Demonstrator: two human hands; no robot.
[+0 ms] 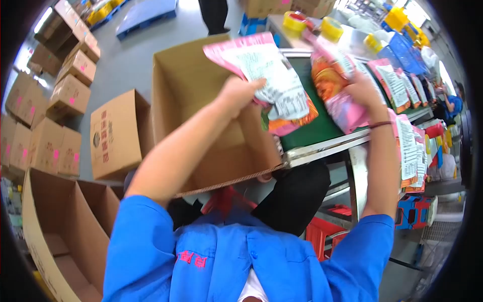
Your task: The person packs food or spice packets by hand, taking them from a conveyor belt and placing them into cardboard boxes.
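Note:
My left hand [240,95] grips a pink snack bag [274,75] by its edge, thumb across the white printed back. That bag hangs partly over the right side of an open cardboard box [173,95]. Farther right, my right hand [363,93] is closed on a second pink bag [329,83], which has an orange picture and is held over the green conveyor belt [299,138]. The fingertips behind both bags are hidden. More pink bags [392,83] lie along the belt beyond my right hand.
Stacked pink bags [410,151] stand beside my right forearm. Tape rolls [332,28] rest on a table behind the belt. Another carton [118,136] and an open box [65,236] stand at left, near stacked cartons [53,146]. A red stool [322,236] is below the belt.

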